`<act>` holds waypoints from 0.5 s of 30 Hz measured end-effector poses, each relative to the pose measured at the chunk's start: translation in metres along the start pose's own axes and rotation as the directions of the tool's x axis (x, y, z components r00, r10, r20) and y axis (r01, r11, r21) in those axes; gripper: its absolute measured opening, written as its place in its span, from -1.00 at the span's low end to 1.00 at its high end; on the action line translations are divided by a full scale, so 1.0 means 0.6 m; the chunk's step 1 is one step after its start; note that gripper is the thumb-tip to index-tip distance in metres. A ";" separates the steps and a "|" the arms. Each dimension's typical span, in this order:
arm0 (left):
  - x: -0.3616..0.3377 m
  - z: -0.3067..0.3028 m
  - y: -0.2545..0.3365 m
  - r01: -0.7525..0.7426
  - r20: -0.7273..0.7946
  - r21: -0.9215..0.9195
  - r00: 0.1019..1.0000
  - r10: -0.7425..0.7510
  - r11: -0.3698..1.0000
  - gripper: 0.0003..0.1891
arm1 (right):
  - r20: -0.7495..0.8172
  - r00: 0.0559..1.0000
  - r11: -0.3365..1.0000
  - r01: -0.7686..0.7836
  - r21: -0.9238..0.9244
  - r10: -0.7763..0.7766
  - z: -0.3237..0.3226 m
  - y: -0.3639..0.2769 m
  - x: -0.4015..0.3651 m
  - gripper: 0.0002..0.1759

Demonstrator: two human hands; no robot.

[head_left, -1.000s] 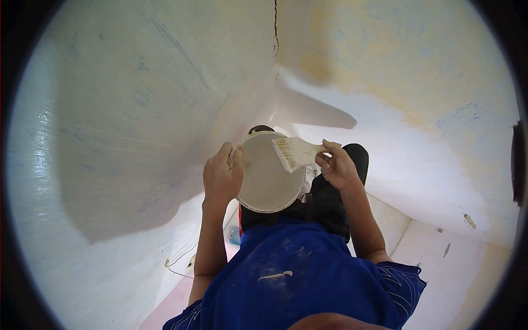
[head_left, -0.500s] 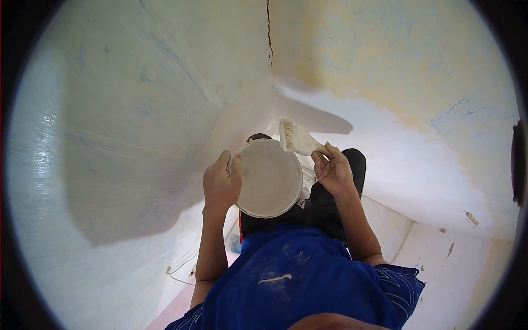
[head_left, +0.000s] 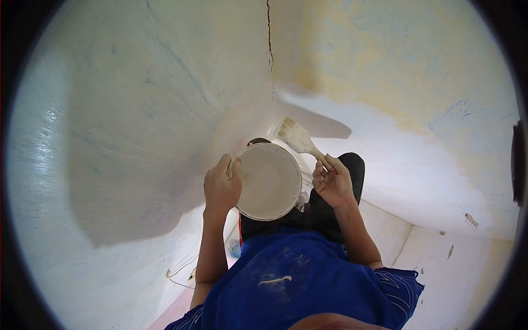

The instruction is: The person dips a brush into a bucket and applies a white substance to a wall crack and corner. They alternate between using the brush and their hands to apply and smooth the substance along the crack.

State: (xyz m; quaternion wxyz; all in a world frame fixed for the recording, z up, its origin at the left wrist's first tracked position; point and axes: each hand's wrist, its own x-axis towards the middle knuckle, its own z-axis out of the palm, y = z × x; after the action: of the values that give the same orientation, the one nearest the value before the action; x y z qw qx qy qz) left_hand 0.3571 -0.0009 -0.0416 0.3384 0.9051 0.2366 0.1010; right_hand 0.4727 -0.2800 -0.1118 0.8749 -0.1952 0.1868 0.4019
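Since the earlier frame the brush [head_left: 294, 136] has swung off the bucket [head_left: 268, 181] toward the wall corner [head_left: 269, 82]. The right hand [head_left: 331, 183] has its fingers closed on the handle; the left hand [head_left: 221, 187] grips the bucket rim. Loaded bristles could drip on the trousers [head_left: 327, 212] if the brush tilts.

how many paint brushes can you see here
1. The paint brush is in the right hand, bristles raised beyond the bucket held by the left hand. More could be hidden below the body.
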 end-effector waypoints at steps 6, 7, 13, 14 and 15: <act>-0.001 0.002 -0.004 -0.008 -0.002 -0.005 1.000 0.008 1.000 -0.61 | -0.054 0.994 0.995 0.100 0.011 -0.099 0.010 0.002 0.000 -0.68; -0.001 0.001 -0.004 -0.011 -0.002 0.010 1.000 0.011 1.000 -0.61 | -0.055 0.994 0.995 0.093 0.023 -0.092 0.017 0.001 -0.002 -0.69; -0.001 0.000 -0.007 -0.002 -0.008 0.007 1.000 0.002 1.000 -0.61 | 0.054 0.995 0.995 0.092 -0.048 -0.090 0.021 -0.005 0.004 -0.70; -0.002 0.000 -0.008 -0.005 -0.011 -0.004 1.000 0.005 1.000 -0.61 | 0.054 0.995 0.995 0.091 -0.050 -0.088 0.014 -0.005 0.010 -0.70; -0.002 0.001 -0.009 -0.003 -0.014 -0.005 1.000 0.003 1.000 -0.61 | 0.093 0.992 0.992 0.095 -0.087 -0.087 0.009 -0.003 0.016 -0.69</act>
State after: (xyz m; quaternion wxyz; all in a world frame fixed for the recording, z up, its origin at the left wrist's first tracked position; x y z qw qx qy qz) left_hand 0.3547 0.0016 -0.0456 0.3388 0.9040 0.2372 0.1084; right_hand 0.4807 -0.2722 -0.1115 0.8900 -0.2251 0.1198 0.3779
